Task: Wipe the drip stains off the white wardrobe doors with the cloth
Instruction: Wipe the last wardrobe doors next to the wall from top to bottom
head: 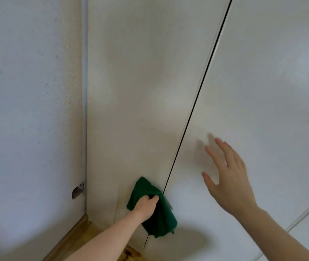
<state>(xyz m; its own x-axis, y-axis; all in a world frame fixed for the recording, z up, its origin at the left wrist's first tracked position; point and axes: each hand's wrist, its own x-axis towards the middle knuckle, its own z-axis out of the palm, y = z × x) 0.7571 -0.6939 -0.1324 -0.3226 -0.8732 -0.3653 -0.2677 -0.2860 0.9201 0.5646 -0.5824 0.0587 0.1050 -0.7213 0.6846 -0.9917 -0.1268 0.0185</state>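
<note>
Nearest me, my left hand (146, 203) grips the bunched green cloth (154, 210), pressing it low on the left door (131, 91) beside the seam, where I judge drips collect. Right hand (227, 176), fingers spread and holding nothing, hovers near the right door (263, 91), probably for balance.

No readable text, labels or numbers anywhere.
</note>
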